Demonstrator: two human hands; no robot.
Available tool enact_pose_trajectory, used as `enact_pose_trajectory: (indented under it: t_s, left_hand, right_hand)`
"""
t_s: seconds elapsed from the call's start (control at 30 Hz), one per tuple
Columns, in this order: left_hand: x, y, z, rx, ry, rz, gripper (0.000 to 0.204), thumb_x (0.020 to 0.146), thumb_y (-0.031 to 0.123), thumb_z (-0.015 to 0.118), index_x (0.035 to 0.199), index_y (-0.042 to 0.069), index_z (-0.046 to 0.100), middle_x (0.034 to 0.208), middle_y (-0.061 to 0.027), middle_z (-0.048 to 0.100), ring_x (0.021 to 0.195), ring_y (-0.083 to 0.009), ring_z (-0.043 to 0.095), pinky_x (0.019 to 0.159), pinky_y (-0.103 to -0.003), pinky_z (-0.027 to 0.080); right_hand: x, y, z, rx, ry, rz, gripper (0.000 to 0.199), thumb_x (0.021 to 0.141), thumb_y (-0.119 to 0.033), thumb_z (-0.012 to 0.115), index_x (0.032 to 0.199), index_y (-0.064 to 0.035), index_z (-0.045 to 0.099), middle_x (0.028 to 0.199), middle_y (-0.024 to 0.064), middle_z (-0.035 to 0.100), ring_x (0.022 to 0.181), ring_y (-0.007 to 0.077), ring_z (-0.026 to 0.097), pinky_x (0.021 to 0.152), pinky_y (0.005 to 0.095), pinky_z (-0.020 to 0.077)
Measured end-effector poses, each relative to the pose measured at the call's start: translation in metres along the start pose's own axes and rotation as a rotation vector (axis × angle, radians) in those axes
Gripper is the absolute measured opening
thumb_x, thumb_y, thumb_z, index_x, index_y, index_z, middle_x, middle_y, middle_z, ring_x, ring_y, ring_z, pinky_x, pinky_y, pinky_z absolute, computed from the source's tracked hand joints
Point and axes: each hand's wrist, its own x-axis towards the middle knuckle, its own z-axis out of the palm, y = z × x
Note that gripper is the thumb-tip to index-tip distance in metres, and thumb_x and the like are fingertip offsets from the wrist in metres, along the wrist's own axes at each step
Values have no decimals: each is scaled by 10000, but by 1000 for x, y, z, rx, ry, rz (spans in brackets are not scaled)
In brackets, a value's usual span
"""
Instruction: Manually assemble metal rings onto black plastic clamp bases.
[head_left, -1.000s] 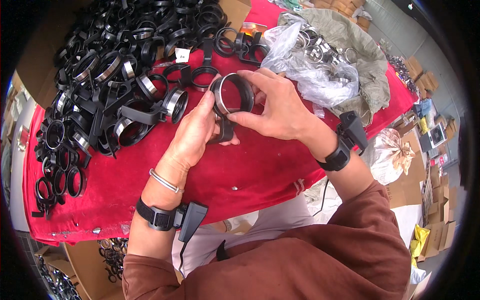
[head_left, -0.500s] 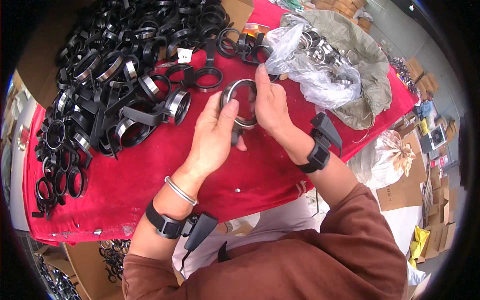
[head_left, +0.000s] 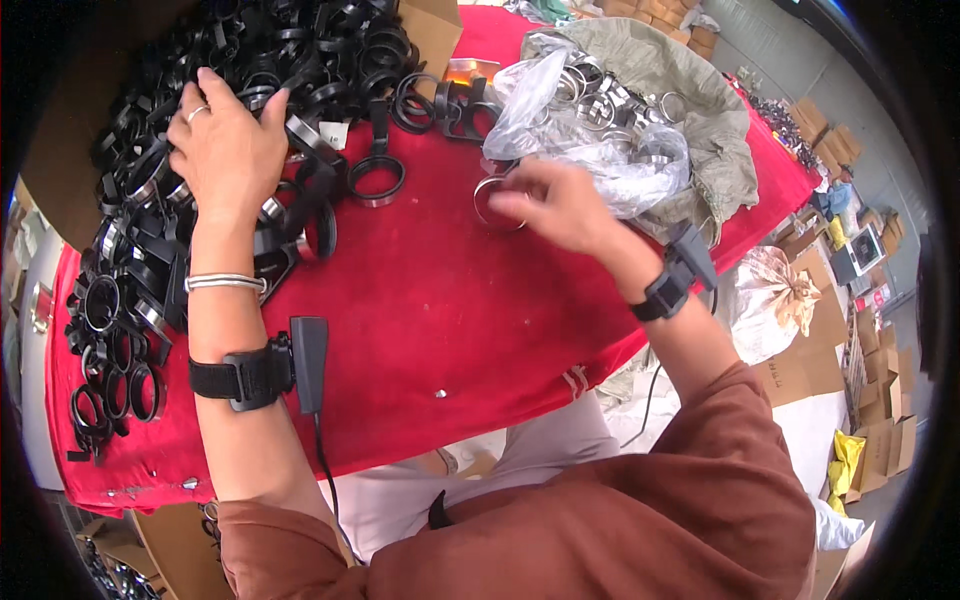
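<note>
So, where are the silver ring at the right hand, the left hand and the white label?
Silver ring [head_left: 477, 202]: head view, on its left rim.
Left hand [head_left: 228, 150]: head view, back of the hand.
White label [head_left: 334, 134]: head view, its middle.

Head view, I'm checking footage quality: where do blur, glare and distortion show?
Head view: the right hand looks slightly blurred; the clear plastic bag shows pale highlights; the red cloth's front edge bows; the picture's corners fall to black.
</note>
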Motion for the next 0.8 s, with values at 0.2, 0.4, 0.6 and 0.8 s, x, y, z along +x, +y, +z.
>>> enact_pose_trajectory:
  t_s: [0.2, 0.4, 0.6, 0.8]
  left_hand:
    - [-76, 81, -45, -1062, -181, 189, 154, 782, 97, 630, 897, -1, 600, 880, -161, 602, 844, -317, 587, 766, -371, 473]
    - [-138, 69, -2, -1045, -590, 160, 144, 836, 81, 596, 932, -21, 626, 869, -126, 636, 797, -211, 623, 728, -302, 493]
    - [-141, 68, 4, -1354, -783, -330, 221, 891, 175, 568, 936, -29, 640, 837, -92, 635, 763, -151, 616, 703, -272, 496]
    - [-126, 68, 0, -2005, -1018, -999, 712, 922, 535, 374, 1187, -122, 442, 1097, -236, 568, 1002, -293, 586, 881, -358, 471]
  right_hand:
    - [6, 1, 24, -22, 30, -176, 294, 766, -279, 659, 881, -10, 635, 812, 178, 613, 775, 359, 603, 702, 405, 486]
    - [88, 12, 62, -558, 41, -37, 212, 834, -161, 537, 932, -4, 643, 968, 206, 615, 869, 372, 608, 755, 419, 492]
    - [105, 30, 47, -676, 18, 60, 178, 783, -178, 579, 836, -45, 685, 904, 162, 643, 832, 317, 640, 694, 409, 510]
    - [42, 0, 34, 185, 191, -10, 244, 749, -267, 663, 787, -28, 692, 780, 162, 648, 773, 293, 620, 708, 367, 475]
